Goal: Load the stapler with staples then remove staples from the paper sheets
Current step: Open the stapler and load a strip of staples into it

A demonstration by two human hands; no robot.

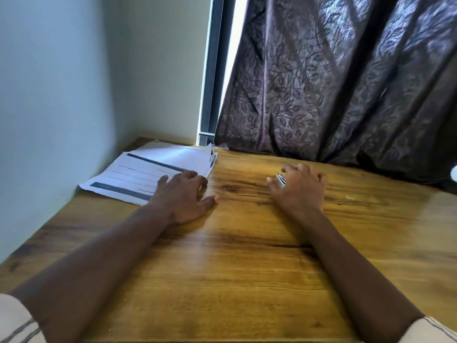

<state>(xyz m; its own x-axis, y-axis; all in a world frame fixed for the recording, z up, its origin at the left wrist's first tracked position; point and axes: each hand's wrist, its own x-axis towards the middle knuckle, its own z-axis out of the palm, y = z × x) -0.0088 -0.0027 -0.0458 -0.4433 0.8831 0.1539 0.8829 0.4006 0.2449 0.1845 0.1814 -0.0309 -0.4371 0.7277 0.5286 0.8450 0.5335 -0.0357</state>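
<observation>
Wooden table (235, 268), glossy yellow-brown top with dark grain streaks. Its left edge runs against a pale wall (61, 82), and its far edge sits under a dark curtain (346, 82) of leaf-patterned, shiny, heavily folded cloth. A dark window frame (212, 70) shows as a strip between the wall and the curtain.

Paper sheets (148, 169): a loose white stack, printed with dark bars and thin lines, lying flat in the far left corner of the table. Its edges are fanned and slightly uneven at the far right corner of the stack.

The left hand (183, 194) is released, with relaxed fingers resting on the near right corner of the stack and the thumb out on bare wood.

The right hand (300, 191) is toward the far edge, right of centre, with fingers curled over a small silver metal piece (280, 180) (stapler or staple strip, cannot tell). It grasps the piece, and only the shiny end shows by the thumb. The hands are well apart with bare wood between them, and both forearms lie across the near half of the table.

Light striped sleeves (14, 323) show at both near corners.
</observation>
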